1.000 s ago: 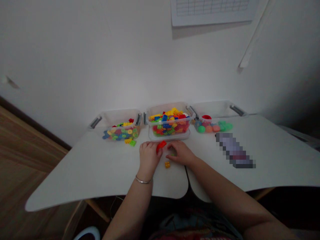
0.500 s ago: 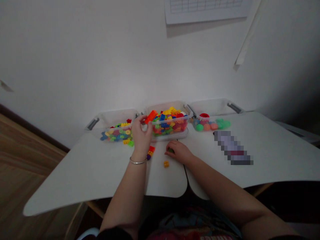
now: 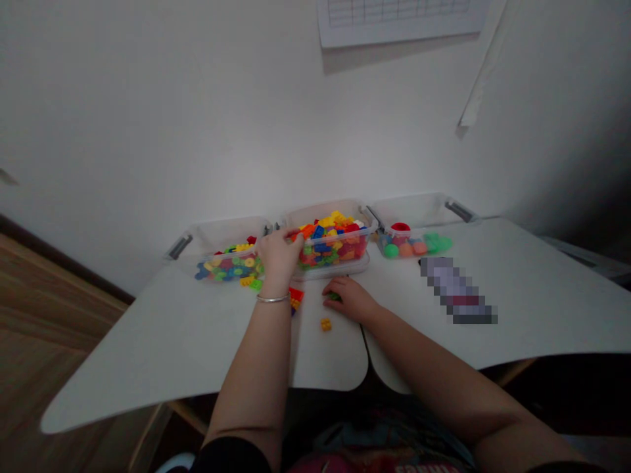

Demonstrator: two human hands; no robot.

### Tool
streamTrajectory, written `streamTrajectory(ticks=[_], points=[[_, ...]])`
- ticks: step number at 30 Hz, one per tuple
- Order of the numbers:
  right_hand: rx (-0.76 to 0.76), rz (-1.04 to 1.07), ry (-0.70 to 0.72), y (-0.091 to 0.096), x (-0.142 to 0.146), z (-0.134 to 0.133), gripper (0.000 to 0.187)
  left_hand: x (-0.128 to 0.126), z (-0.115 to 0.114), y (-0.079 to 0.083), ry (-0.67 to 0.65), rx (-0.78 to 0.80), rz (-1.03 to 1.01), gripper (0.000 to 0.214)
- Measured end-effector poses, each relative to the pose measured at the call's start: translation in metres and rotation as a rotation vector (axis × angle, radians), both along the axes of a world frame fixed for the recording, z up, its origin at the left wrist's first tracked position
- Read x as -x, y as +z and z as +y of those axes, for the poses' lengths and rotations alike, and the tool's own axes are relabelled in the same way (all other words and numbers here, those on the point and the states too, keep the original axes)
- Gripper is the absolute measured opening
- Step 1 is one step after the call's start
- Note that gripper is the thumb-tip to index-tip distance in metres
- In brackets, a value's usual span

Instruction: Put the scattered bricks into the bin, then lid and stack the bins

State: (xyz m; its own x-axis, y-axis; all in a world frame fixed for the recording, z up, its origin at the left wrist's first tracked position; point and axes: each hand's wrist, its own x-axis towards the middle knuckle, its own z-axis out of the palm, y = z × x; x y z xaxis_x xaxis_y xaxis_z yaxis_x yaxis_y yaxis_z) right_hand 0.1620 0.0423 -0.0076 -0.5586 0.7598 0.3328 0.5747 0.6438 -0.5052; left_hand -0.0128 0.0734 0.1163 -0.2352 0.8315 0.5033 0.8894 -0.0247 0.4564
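My left hand [image 3: 280,256], wearing a silver bangle, reaches over the near left rim of the middle clear bin [image 3: 340,263]. Its fingers and thumb are closed around an orange brick [image 3: 295,237], mostly hidden by the hand and close to the bricks in the bin. On the table, my right hand [image 3: 351,299] curls over a green brick [image 3: 334,296], gripping it, with only part of it showing. A yellow brick [image 3: 326,324] lies just in front of that hand. Beside my left wrist are joined red, yellow and purple bricks [image 3: 296,299], partly covered.
The left clear bin [image 3: 217,230] contains mixed small pieces; yellow and green bricks [image 3: 247,281] lie before it. The right clear bin [image 3: 411,210] holds a red-rimmed cup and round pieces. A pixelated flat object [image 3: 456,289] lies to the right. A gap [image 3: 365,341] separates the tabletops.
My left hand has lowered the orange brick from above the rim down to the bricks in the middle bin. My right hand stays almost where it was on the green brick.
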Motion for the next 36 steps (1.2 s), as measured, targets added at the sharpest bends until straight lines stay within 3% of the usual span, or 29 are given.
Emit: streamTrajectory(ticks=[3, 6, 10, 13, 17, 22, 26, 30, 36], points=[[0.013, 0.003, -0.005, 0.001, -0.001, -0.001, 0.017, -0.001, -0.001, 0.003, 0.018, 0.037, 0.063, 0.03], [0.008, 0.025, 0.007, 0.003, -0.002, -0.002, 0.019, -0.001, -0.006, -0.001, -0.03, -0.041, 0.081, 0.029], [-0.004, 0.054, 0.021, 0.006, -0.005, -0.006, 0.024, -0.004, -0.027, -0.013, -0.101, -0.22, 0.119, 0.023], [0.004, 0.066, 0.047, 0.009, -0.006, -0.01, 0.028, -0.008, -0.048, -0.028, -0.247, -0.253, 0.165, 0.019], [-0.004, 0.033, 0.053, 0.01, -0.008, -0.011, 0.039, -0.013, -0.063, -0.054, -0.442, -0.07, 0.205, 0.014], [-0.003, 0.06, -0.078, 0.002, -0.011, -0.002, 0.042, -0.011, -0.063, -0.078, -0.609, 0.174, 0.239, 0.027], [0.069, 0.158, -0.195, -0.006, -0.015, 0.008, 0.038, -0.01, -0.062, -0.087, -0.664, 0.213, 0.271, 0.039], [0.052, 0.146, -0.197, -0.007, -0.016, 0.011, 0.028, -0.011, -0.061, -0.092, -0.728, 0.222, 0.325, 0.032], [0.031, 0.134, -0.201, -0.003, -0.015, 0.008, 0.023, -0.011, -0.06, -0.096, -0.671, 0.215, 0.355, 0.029]])
